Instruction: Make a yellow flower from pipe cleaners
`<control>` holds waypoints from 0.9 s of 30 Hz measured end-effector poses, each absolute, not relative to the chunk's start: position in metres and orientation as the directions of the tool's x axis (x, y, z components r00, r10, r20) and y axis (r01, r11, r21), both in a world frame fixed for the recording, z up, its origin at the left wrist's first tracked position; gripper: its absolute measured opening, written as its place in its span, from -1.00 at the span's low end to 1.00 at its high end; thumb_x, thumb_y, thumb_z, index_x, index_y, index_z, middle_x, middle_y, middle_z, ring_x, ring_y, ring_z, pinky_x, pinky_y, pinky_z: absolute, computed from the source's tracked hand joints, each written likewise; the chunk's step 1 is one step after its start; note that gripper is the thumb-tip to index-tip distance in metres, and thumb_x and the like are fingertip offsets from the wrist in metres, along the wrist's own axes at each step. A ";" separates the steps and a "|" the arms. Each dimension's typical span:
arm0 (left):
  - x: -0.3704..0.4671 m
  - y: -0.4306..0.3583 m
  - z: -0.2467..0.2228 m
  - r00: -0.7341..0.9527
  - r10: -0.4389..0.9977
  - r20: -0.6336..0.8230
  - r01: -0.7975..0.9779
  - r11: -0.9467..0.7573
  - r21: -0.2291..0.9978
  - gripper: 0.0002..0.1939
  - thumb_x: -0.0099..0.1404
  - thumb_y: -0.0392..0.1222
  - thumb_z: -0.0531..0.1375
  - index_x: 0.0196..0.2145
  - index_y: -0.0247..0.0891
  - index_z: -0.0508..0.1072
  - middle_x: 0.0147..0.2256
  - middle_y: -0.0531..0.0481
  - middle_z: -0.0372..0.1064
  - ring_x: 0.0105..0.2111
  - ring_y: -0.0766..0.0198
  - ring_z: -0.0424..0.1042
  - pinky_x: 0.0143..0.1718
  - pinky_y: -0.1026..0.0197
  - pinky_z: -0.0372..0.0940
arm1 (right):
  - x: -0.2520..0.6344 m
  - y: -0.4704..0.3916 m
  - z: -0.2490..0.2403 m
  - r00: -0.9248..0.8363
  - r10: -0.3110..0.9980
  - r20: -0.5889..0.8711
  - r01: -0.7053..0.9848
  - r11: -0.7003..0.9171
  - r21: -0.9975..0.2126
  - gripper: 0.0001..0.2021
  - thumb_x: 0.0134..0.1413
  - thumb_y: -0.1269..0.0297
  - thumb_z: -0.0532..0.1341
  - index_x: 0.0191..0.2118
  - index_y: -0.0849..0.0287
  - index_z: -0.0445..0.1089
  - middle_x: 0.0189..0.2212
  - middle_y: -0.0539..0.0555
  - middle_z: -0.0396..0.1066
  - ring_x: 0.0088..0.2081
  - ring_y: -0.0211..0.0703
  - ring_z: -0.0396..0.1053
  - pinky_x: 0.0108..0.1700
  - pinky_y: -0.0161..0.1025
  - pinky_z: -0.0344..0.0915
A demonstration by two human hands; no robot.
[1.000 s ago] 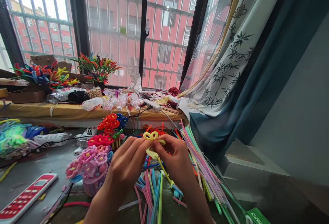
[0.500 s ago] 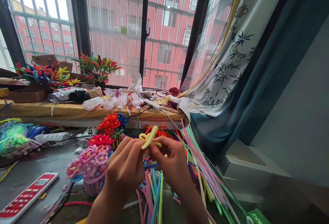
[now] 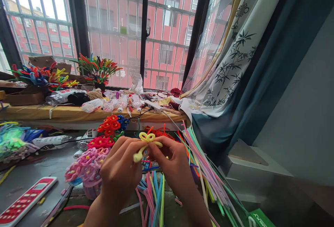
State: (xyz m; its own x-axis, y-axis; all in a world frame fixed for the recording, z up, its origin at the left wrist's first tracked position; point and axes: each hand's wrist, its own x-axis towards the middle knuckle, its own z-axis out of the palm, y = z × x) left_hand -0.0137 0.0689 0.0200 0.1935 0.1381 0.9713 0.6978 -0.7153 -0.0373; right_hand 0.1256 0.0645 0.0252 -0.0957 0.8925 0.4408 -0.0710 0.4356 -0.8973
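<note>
Yellow pipe cleaner (image 3: pixel 147 139) is up between the fingertips of both hands, bent into two small loops side by side, with a thick end hanging toward the wearer, by the left fingers. Left hand (image 3: pixel 121 164): fingers curled together, closed on the piece from its left. Right hand (image 3: pixel 172 157): thumb and forefinger pinched on it just below the loops, other fingers curled loosely. Grip is right at the crossing, probably so the loops don't spring open; fingertips nearly touching looks like a fine-control hold. Loose pipe cleaners (image 3: pixel 156 199) lie below and between the wrists, long bundle (image 3: pixel 208 169) fans out beyond the right wrist; likely both put there for easy reach. Pink flowers (image 3: pixel 87 166) stand just left of the left hand, red flowers (image 3: pixel 109 125) beyond it, maybe parked aside to free up the middle. Can't see: left thumb, mostly behind its own fingers; how the yellow strand crosses under the pinch. Pink flowers' pot partly covered by left hand and wrist. Orange bits behind the hands: mostly blocked, can't identify.
</note>
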 end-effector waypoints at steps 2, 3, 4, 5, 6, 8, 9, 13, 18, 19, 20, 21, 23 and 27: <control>-0.015 0.070 0.022 0.177 0.161 0.971 0.689 -0.725 -0.005 -0.87 0.32 -0.47 0.18 -0.28 -0.29 0.45 -0.41 -0.02 0.50 -0.41 0.28 0.43 -0.32 0.27 0.35 | 0.128 0.064 0.025 -0.108 0.891 0.441 -0.057 0.438 -0.897 -0.80 0.13 0.23 0.26 -0.24 0.23 0.58 -0.40 0.07 0.55 -0.37 -0.12 0.50 -0.30 -0.26 0.45; -0.016 0.071 0.022 0.170 0.173 0.970 0.677 -0.735 0.013 -0.88 0.33 -0.45 0.19 -0.27 -0.29 0.46 -0.40 -0.01 0.51 -0.41 0.30 0.44 -0.31 0.29 0.35 | 0.129 0.064 0.025 -0.110 0.890 0.443 -0.042 0.441 -0.897 -0.80 0.12 0.24 0.27 -0.22 0.23 0.58 -0.37 0.09 0.57 -0.35 -0.09 0.51 -0.28 -0.25 0.46; -0.016 0.071 0.022 0.168 0.182 0.969 0.664 -0.748 0.025 -0.90 0.34 -0.44 0.20 -0.26 -0.30 0.46 -0.39 -0.01 0.51 -0.40 0.31 0.44 -0.29 0.30 0.35 | 0.130 0.064 0.025 -0.105 0.888 0.448 -0.022 0.448 -0.894 -0.80 0.11 0.26 0.28 -0.21 0.23 0.58 -0.36 0.10 0.59 -0.34 -0.07 0.53 -0.28 -0.24 0.46; -0.016 0.072 0.021 0.170 0.190 0.967 0.650 -0.759 0.035 -0.91 0.33 -0.43 0.22 -0.25 -0.31 0.47 -0.38 -0.01 0.51 -0.39 0.32 0.44 -0.28 0.31 0.35 | 0.131 0.064 0.025 -0.093 0.884 0.458 0.001 0.461 -0.888 -0.81 0.10 0.27 0.28 -0.21 0.23 0.59 -0.34 0.11 0.60 -0.34 -0.06 0.54 -0.27 -0.23 0.46; -0.016 0.073 0.020 0.175 0.197 0.965 0.638 -0.769 0.041 -0.92 0.33 -0.43 0.23 -0.24 -0.32 0.48 -0.37 -0.01 0.51 -0.37 0.33 0.44 -0.26 0.32 0.34 | 0.132 0.064 0.025 -0.074 0.880 0.470 0.023 0.473 -0.881 -0.81 0.10 0.28 0.28 -0.21 0.22 0.59 -0.34 0.11 0.60 -0.33 -0.05 0.54 -0.26 -0.23 0.46; -0.016 0.074 0.017 0.189 0.206 0.960 0.625 -0.779 0.044 -0.91 0.33 -0.43 0.23 -0.21 -0.34 0.48 -0.35 -0.03 0.52 -0.34 0.33 0.45 -0.23 0.33 0.34 | 0.132 0.064 0.026 -0.040 0.870 0.491 0.056 0.493 -0.868 -0.82 0.11 0.31 0.26 -0.23 0.22 0.60 -0.34 0.10 0.61 -0.34 -0.06 0.55 -0.27 -0.24 0.45; -0.016 0.075 0.015 0.198 0.209 0.958 0.627 -0.778 0.040 -0.90 0.33 -0.44 0.23 -0.20 -0.35 0.48 -0.33 -0.03 0.52 -0.32 0.34 0.46 -0.21 0.34 0.34 | 0.132 0.064 0.026 -0.026 0.865 0.502 0.073 0.502 -0.862 -0.83 0.11 0.32 0.26 -0.24 0.22 0.60 -0.35 0.10 0.61 -0.35 -0.07 0.55 -0.28 -0.26 0.45; -0.016 0.075 0.012 0.208 0.219 0.953 0.659 -0.752 0.029 -0.92 0.34 -0.40 0.24 -0.20 -0.36 0.47 -0.34 -0.04 0.52 -0.34 0.36 0.49 -0.22 0.38 0.35 | 0.130 0.063 0.028 0.008 0.813 0.582 0.202 0.568 -0.798 -0.87 0.11 0.38 0.24 -0.33 0.24 0.57 -0.43 0.06 0.58 -0.42 -0.17 0.51 -0.34 -0.35 0.37; -0.015 0.071 0.014 0.234 0.183 0.955 0.695 -0.718 -0.033 -0.96 0.39 -0.37 0.19 -0.23 -0.38 0.45 -0.37 -0.07 0.53 -0.37 0.35 0.51 -0.26 0.39 0.36 | 0.130 0.062 0.027 0.007 0.730 0.684 0.372 0.633 -0.679 -0.84 0.15 0.41 0.21 -0.43 0.23 0.48 -0.51 0.00 0.48 -0.48 -0.26 0.41 -0.41 -0.39 0.24; -0.014 0.071 0.015 0.252 0.163 0.954 0.689 -0.722 -0.059 -0.94 0.41 -0.36 0.16 -0.22 -0.39 0.44 -0.37 -0.08 0.53 -0.37 0.34 0.51 -0.25 0.38 0.37 | 0.130 0.062 0.027 0.006 0.713 0.701 0.396 0.642 -0.656 -0.84 0.15 0.41 0.21 -0.45 0.22 0.47 -0.52 -0.01 0.46 -0.49 -0.26 0.39 -0.42 -0.39 0.22; -0.014 0.070 0.016 0.269 0.148 0.952 0.685 -0.724 -0.081 -0.92 0.42 -0.37 0.14 -0.20 -0.41 0.44 -0.37 -0.09 0.53 -0.36 0.33 0.51 -0.25 0.37 0.37 | 0.130 0.062 0.026 0.005 0.698 0.716 0.418 0.649 -0.636 -0.83 0.15 0.42 0.21 -0.46 0.22 0.45 -0.53 -0.02 0.45 -0.49 -0.26 0.38 -0.42 -0.39 0.19; -0.013 0.070 0.016 0.284 0.128 0.950 0.681 -0.725 -0.105 -0.90 0.43 -0.37 0.12 -0.19 -0.42 0.43 -0.37 -0.10 0.53 -0.35 0.31 0.50 -0.25 0.36 0.37 | 0.130 0.062 0.026 0.004 0.687 0.727 0.431 0.655 -0.621 -0.82 0.15 0.42 0.21 -0.47 0.21 0.44 -0.54 -0.02 0.43 -0.49 -0.27 0.36 -0.43 -0.39 0.17; -0.013 0.069 0.017 0.304 0.109 0.947 0.684 -0.717 -0.136 -0.88 0.44 -0.39 0.10 -0.16 -0.44 0.43 -0.36 -0.13 0.53 -0.35 0.29 0.50 -0.23 0.34 0.38 | 0.129 0.062 0.026 0.007 0.674 0.739 0.437 0.662 -0.609 -0.82 0.14 0.43 0.20 -0.49 0.21 0.42 -0.55 -0.04 0.41 -0.50 -0.28 0.34 -0.44 -0.39 0.15; -0.011 0.069 0.017 0.286 0.104 0.953 0.684 -0.718 -0.127 -0.88 0.42 -0.41 0.11 -0.13 -0.41 0.42 -0.35 -0.12 0.53 -0.35 0.26 0.51 -0.24 0.30 0.41 | 0.130 0.061 0.028 0.008 0.690 0.724 0.413 0.657 -0.631 -0.83 0.14 0.43 0.19 -0.48 0.20 0.41 -0.56 -0.04 0.41 -0.51 -0.27 0.34 -0.43 -0.38 0.18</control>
State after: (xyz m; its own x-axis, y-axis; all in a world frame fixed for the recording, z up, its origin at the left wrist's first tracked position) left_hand -0.0114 0.0691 0.0168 0.2857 0.1038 0.9527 0.6842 -0.7181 -0.1270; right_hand 0.1298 0.0609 0.0276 0.0080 0.6901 0.7236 0.4127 0.6569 -0.6310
